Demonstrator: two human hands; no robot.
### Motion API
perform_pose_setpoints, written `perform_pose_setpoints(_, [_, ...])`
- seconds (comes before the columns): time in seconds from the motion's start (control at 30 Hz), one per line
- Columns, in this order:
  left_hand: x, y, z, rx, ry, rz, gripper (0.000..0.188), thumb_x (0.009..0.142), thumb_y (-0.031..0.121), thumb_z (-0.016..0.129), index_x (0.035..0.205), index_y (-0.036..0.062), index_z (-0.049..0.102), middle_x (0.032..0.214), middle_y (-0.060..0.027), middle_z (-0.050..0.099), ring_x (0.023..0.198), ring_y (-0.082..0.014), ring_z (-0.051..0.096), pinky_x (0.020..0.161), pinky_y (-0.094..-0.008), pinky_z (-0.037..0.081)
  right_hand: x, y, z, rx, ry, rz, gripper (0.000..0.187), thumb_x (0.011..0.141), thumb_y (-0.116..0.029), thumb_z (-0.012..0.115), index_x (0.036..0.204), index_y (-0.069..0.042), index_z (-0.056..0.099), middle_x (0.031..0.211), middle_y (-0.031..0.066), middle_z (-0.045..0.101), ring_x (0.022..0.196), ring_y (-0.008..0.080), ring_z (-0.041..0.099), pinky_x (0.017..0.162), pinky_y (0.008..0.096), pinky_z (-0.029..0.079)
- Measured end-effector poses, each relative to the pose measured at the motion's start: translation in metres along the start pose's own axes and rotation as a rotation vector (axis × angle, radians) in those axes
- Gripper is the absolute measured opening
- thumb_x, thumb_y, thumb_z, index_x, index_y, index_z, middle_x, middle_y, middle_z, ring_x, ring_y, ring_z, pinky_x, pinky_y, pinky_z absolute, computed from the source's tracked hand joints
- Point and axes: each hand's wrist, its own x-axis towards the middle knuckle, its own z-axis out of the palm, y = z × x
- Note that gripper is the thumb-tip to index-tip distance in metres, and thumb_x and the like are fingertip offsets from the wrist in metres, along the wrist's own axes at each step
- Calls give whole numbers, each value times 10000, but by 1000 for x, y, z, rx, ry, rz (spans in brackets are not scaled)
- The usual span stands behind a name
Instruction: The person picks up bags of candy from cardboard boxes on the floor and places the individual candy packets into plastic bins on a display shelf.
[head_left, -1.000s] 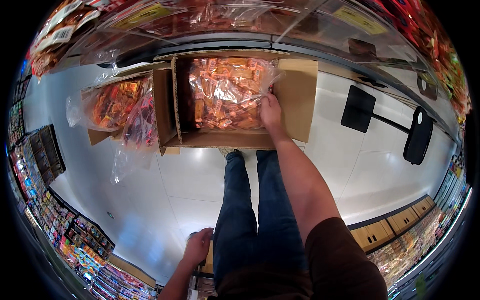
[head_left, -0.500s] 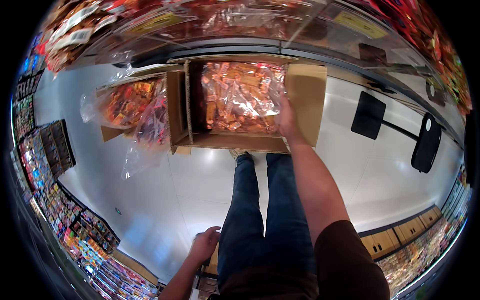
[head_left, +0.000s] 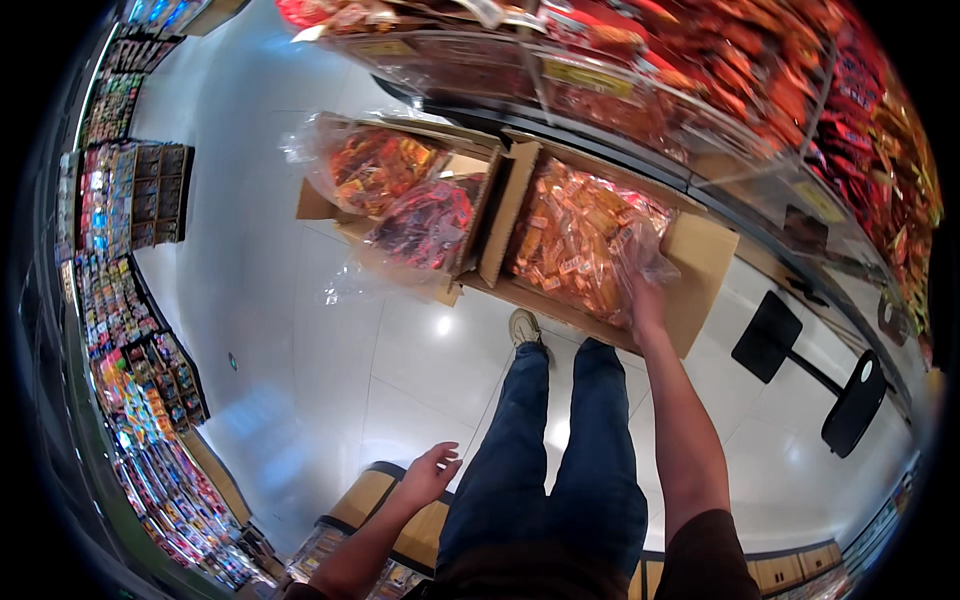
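An open cardboard box (head_left: 535, 300) holds a big clear plastic bag (head_left: 570, 235) full of small orange-wrapped packets. At the box's right end my right hand (head_left: 645, 298) is closed on the bag's gathered clear edge; its fingertips are partly hidden by the plastic. My left hand (head_left: 430, 473) hangs above the floor to the left of my legs, empty, with its fingers apart. Left of this box, a second cardboard box (head_left: 488, 200) contains a clear bag of orange and yellow packets (head_left: 385, 170) and another bag of red and purple packets (head_left: 425, 225).
Clear shelf bins (head_left: 610, 100) filled with red and orange packets run along the far side, above the boxes. A black stand with a flat plate (head_left: 768, 337) is on the floor at right. Stocked shelves (head_left: 110, 200) line the left. My shoe (head_left: 524, 328) is near the box.
The view has turned, so the boxes now appear tilted. My right hand keeps to the box's right end, and the plastic beside it bunches up more. My left hand stays low and empty.
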Motion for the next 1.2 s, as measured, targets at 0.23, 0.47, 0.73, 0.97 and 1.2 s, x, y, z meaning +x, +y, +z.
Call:
perform_pose_setpoints(0.23, [40,36,-92,434,621,417,743,739,114,772,1378,29,403,1433,-238,367,1290,-436,395,1072,-473,354,-72,-63,45,291,71,-246,315,950,-295,549,1092,-19,602,929,30,619,832,148,595,766,313,479])
perform_pose_setpoints(0.47, [139,96,-189,730,707,506,803,704,136,792,1408,98,406,1503,-188,313,1405,-378,277,1116,-487,293,-147,-130,91,422,-29,-282,252,977,-286,543,1034,-44,583,893,19,585,763,111,525,680,285,429])
perform_pose_setpoints(0.73, [236,91,-217,565,623,316,154,832,104,607,985,85,614,909,-180,679,896,-392,649,821,-515,508,-102,-75,38,14,142,-253,307,995,-334,507,1039,-37,570,862,-2,592,723,74,495,627,268,424])
perform_pose_setpoints(0.97, [239,155,-257,413,787,417,127,839,83,576,955,63,623,829,-222,650,803,-427,625,696,-515,483,-96,-82,41,-132,131,-142,323,1000,-360,501,1128,-69,556,975,69,588,890,159,584,584,271,486])
perform_pose_setpoints(1.2, [233,220,-257,93,686,379,188,900,202,618,902,18,658,714,-150,657,657,-296,639,624,-398,482,-70,-38,44,-113,73,-186,338,994,-360,513,1028,-28,564,713,-2,515,577,77,478,499,259,416])
